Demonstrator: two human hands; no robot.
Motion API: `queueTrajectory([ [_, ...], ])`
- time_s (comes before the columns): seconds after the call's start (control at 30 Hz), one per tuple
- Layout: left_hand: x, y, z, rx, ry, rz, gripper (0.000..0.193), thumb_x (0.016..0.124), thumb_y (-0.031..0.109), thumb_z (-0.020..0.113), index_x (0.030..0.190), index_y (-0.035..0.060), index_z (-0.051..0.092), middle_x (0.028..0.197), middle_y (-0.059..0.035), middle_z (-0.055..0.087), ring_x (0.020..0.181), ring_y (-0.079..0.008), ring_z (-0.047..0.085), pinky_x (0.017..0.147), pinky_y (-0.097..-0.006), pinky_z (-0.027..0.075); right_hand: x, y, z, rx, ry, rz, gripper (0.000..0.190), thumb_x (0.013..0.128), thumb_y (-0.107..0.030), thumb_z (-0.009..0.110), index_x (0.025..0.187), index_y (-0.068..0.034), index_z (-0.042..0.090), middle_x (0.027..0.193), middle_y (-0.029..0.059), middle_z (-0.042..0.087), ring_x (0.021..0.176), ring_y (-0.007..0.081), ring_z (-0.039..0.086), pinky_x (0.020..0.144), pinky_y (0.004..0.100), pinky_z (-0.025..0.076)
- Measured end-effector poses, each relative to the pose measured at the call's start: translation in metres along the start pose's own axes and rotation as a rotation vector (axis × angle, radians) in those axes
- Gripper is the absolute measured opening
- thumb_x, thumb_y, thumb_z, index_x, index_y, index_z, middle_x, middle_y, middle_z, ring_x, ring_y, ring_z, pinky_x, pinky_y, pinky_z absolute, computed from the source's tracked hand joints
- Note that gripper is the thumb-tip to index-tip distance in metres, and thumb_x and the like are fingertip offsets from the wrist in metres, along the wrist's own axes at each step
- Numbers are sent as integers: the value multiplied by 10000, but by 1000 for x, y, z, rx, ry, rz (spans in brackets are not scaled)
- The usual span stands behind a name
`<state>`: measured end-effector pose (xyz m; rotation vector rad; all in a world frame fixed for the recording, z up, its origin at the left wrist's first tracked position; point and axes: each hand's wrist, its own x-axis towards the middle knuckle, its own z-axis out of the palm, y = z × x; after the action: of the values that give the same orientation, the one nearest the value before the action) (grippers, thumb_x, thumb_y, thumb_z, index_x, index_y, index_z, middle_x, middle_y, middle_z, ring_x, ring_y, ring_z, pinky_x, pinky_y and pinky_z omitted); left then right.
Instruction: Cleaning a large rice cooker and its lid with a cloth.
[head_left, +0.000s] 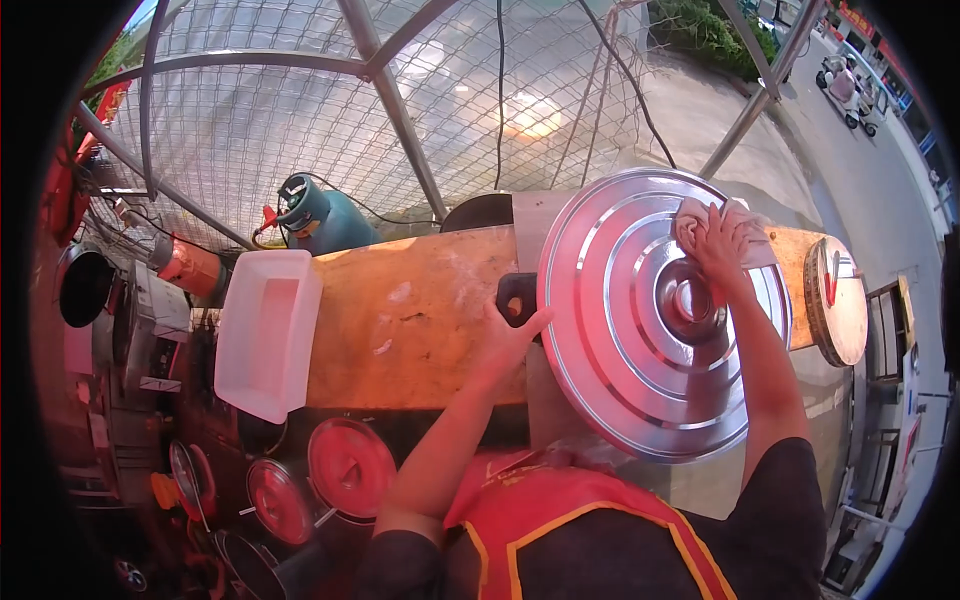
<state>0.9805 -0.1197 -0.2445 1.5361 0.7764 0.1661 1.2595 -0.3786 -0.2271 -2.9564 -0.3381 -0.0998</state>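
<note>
A large round shiny metal lid (600, 300) with concentric ridges is in front of me, its round knob (690, 300) facing up. My right hand (716, 244) presses a crumpled pale cloth (750, 229) onto the lid's far right part. At the left rim, my left hand (514, 330) grips a black handle (517, 289), its thumb against the edge of the lid. What lies beneath the lid is mostly hidden.
A white plastic tub (262, 337) stands at the left on the wooden table (420, 322). Right of the lid is a round board (836, 300) with a red-handled tool on it. Behind the table are a gas cylinder (326, 217) and wire mesh (300, 112). Several lidded pots stand lower left.
</note>
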Motion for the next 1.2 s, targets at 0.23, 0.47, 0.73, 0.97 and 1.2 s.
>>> queueTrajectory([
  [0.23,3,-5,-7,22,-81,-35,1087,658,469,803,1361,-98,199,1309,-235,360,1229,-311,373,1051,-398,298,-53,-118,4,146,-43,-539,620,901,-356,448,1454,-145,264,1505,200,182,1378,455,137,1101,567,107],
  [0.47,18,-13,-41,-36,-289,112,734,801,451,709,1251,-51,419,1104,-138,532,1004,-232,536,892,-336,441,-85,-147,-16,87,-54,-604,664,800,-186,480,1436,-112,300,1500,177,208,1372,448,171,1125,502,126],
  [0.73,288,-62,-132,-791,47,-335,449,919,226,591,1239,-39,421,1150,-184,531,1037,-280,560,902,-382,482,-84,-161,-34,53,-158,-522,628,794,-212,419,1401,-66,354,1482,216,231,1363,456,187,1123,521,131],
  [0.97,459,-119,-97,-1184,283,-804,576,909,270,585,1297,-76,336,1319,-267,376,1203,-369,456,968,-488,433,-86,-162,-27,-17,-193,-471,596,896,-389,338,1377,-41,378,1443,275,284,1342,451,266,1113,539,143],
  [1.2,523,-156,-59,-1116,226,-816,690,918,379,546,1396,-33,267,1372,-202,384,1243,-356,436,998,-500,385,-87,-159,-25,-72,-189,-493,576,880,-325,462,1356,-8,390,1397,337,316,1310,484,310,1080,572,187],
])
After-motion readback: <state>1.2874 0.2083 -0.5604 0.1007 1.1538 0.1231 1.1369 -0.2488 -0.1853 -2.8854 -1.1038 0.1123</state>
